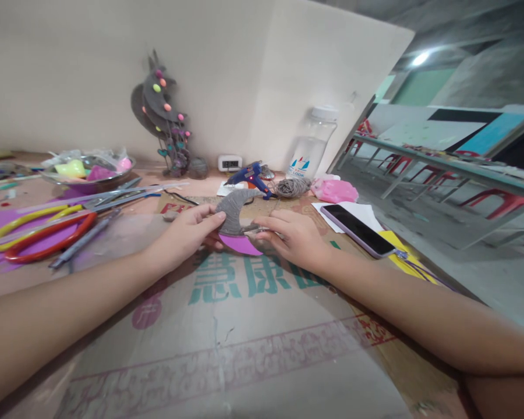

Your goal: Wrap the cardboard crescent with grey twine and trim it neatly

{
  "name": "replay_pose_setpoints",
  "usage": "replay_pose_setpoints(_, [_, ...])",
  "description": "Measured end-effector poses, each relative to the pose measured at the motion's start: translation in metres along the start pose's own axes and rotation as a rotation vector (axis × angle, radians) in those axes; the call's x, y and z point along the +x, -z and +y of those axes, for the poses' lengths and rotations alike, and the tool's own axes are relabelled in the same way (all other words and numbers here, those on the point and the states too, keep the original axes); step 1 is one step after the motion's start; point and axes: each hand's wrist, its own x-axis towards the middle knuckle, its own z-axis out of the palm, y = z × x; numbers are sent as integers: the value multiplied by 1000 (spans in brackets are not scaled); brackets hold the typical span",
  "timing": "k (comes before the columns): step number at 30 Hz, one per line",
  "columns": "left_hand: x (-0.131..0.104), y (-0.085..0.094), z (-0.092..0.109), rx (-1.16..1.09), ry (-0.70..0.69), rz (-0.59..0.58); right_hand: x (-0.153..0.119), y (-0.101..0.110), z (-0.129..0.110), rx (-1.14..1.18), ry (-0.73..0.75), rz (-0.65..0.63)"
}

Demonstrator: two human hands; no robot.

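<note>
Between my hands is a crescent-shaped cutout (232,212), wound with grey yarn over most of its length. Its lower tip (241,244) is bare and purple. My left hand (196,230) grips the crescent by its outer left edge, thumb on the front and the other fingers partly hidden behind. At the crescent's inner edge, my right hand (294,235) is closed in a pinch on what looks like grey yarn (254,228). Just beyond sits a ball of grey yarn (293,187), beside a blue glue gun (250,174).
Printed cardboard (227,349) covers the tabletop under my arms. Scissors with red and yellow handles (52,241) and a pen (85,238) lie left, near a bowl (87,181). A phone (358,230), bottle (310,145) and pink bag (335,190) are right. A decorated moon ornament (161,105) stands behind.
</note>
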Motion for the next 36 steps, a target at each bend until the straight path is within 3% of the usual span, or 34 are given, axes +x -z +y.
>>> replay_pose_setpoints(9, [-4,-5,6,27,-18,23,-1,1,-6,43,-9,-18])
replay_pose_setpoints(17, [-6,-7,1,74,-129,-65,-1,-6,-8,-7,-72,-37])
replay_pose_setpoints(36, [-8,-10,1,42,-123,-89,-1,-8,-8,6,-62,-84])
